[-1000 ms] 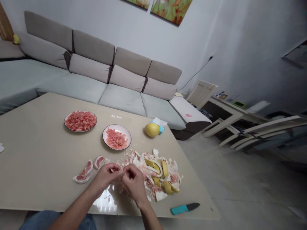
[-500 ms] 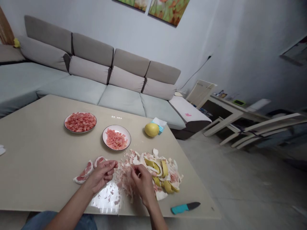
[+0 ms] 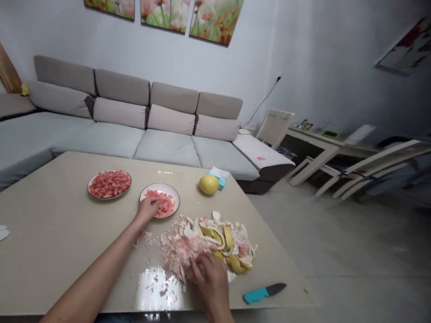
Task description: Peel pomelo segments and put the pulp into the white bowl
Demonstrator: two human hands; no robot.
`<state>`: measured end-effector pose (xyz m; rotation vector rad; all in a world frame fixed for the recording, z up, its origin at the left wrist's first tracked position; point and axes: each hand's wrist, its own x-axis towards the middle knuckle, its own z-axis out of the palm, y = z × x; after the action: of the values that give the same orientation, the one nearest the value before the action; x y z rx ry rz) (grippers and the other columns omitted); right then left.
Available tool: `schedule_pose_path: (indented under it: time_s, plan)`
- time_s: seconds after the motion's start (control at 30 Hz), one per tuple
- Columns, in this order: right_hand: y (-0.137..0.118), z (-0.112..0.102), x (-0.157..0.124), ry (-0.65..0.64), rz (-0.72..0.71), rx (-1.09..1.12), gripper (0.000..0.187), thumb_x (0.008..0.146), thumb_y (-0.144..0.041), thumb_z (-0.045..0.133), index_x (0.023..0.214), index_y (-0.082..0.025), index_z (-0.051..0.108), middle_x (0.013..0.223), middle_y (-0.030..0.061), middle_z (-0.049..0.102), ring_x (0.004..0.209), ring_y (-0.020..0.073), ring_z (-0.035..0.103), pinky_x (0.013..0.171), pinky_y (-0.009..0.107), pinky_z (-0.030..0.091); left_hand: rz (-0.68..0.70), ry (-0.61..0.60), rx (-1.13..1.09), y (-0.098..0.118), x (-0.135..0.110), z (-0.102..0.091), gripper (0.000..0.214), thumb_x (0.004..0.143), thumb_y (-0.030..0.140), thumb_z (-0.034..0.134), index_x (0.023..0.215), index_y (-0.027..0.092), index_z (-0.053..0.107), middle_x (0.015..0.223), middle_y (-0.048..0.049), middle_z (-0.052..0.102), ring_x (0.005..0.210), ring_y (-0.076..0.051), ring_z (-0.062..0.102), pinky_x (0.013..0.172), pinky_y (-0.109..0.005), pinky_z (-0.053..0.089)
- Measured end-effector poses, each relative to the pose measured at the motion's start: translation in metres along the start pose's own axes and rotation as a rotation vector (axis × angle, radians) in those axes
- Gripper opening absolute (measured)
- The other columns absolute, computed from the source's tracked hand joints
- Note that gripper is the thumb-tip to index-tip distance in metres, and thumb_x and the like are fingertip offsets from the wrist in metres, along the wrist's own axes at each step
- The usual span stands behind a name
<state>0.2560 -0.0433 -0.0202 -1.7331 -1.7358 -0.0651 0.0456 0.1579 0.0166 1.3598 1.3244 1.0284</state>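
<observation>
My left hand (image 3: 147, 211) reaches over the left rim of a white plate (image 3: 175, 197), fingers pinched together at the pink pomelo flesh (image 3: 164, 204) in it. What its fingertips hold, if anything, is hidden. My right hand (image 3: 212, 278) is at the near side of a heap of pomelo membrane scraps (image 3: 183, 251), with thumb and fingers drawn together. I cannot make out anything between them. Yellow and white pomelo peel (image 3: 229, 237) lies on the heap's right part. My left forearm mostly covers the place of the pomelo segments.
A fuller plate of pomelo flesh (image 3: 109, 184) stands to the left. A whole yellow pomelo (image 3: 209, 184) rests beside a blue-and-white packet (image 3: 220, 177). The turquoise-handled knife (image 3: 264, 293) lies near the front right edge of the table (image 3: 67, 233). Behind is a grey sofa (image 3: 168, 146).
My left hand has moved forward from above the table to the plate of flesh. My right hand has shifted slightly nearer and right. The camera view has tilted up.
</observation>
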Motion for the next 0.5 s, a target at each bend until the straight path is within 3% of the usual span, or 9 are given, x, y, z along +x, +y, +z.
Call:
schedule_pose_path:
  time_s: [0.07, 0.17, 0.23, 0.37, 0.43, 0.5]
  plan:
    - [0.0, 0.004, -0.006, 0.02, 0.012, 0.013, 0.022, 0.088, -0.035, 0.056, 0.073, -0.021, 0.063, 0.082, 0.0072, 0.067, 0.078, 0.0228, 0.061, 0.073, 0.034, 0.043, -0.013, 0.009, 0.095, 0.005, 0.019, -0.001, 0.012, 0.073, 0.027, 0.071, 0.071, 0.015, 0.071, 0.083, -0.0072, 0.071, 0.095, -0.027, 0.061, 0.08, -0.031, 0.046]
    - [0.0, 0.009, -0.01, 0.047, 0.022, 0.061, 0.016, 0.089, -0.028, 0.05, 0.092, -0.022, 0.065, 0.094, 0.0088, 0.067, 0.086, 0.0241, 0.062, 0.075, 0.034, 0.045, -0.053, 0.003, 0.165, 0.005, 0.031, -0.005, 0.022, 0.085, 0.029, 0.064, 0.099, 0.014, 0.067, 0.105, -0.0086, 0.067, 0.098, -0.024, 0.062, 0.085, -0.04, 0.05]
    - [-0.001, 0.01, -0.01, 0.033, 0.02, 0.078, 0.015, 0.089, -0.025, 0.049, 0.09, -0.023, 0.064, 0.092, 0.0084, 0.067, 0.085, 0.0242, 0.062, 0.075, 0.034, 0.045, -0.078, 0.003, 0.162, 0.004, 0.032, -0.007, 0.027, 0.089, 0.031, 0.059, 0.111, 0.015, 0.061, 0.114, -0.0082, 0.063, 0.097, -0.022, 0.062, 0.082, -0.041, 0.053]
    - [-0.003, 0.012, -0.008, 0.01, 0.016, 0.077, 0.016, 0.087, -0.028, 0.055, 0.075, -0.022, 0.064, 0.082, 0.0072, 0.066, 0.078, 0.0234, 0.062, 0.072, 0.035, 0.045, -0.125, 0.006, 0.02, 0.005, 0.025, -0.01, 0.03, 0.08, 0.04, 0.067, 0.075, 0.011, 0.068, 0.083, -0.0066, 0.07, 0.083, -0.022, 0.065, 0.062, -0.025, 0.048]
    - [-0.004, 0.013, -0.007, 0.025, 0.018, 0.089, 0.016, 0.087, -0.029, 0.056, 0.076, -0.022, 0.066, 0.084, 0.0082, 0.067, 0.08, 0.0241, 0.062, 0.074, 0.035, 0.046, -0.154, -0.025, -0.112, 0.007, 0.016, -0.009, 0.038, 0.081, 0.048, 0.061, 0.073, 0.011, 0.067, 0.075, -0.008, 0.071, 0.071, -0.02, 0.065, 0.054, -0.023, 0.045]
    - [-0.005, 0.016, -0.007, 0.036, 0.028, 0.132, 0.017, 0.087, -0.028, 0.054, 0.094, -0.024, 0.069, 0.1, 0.0099, 0.068, 0.091, 0.0258, 0.063, 0.079, 0.037, 0.048, -0.185, -0.08, -0.257, 0.009, 0.001, -0.009, 0.042, 0.087, 0.05, 0.051, 0.082, 0.011, 0.068, 0.078, -0.0104, 0.072, 0.066, -0.017, 0.066, 0.055, -0.025, 0.049]
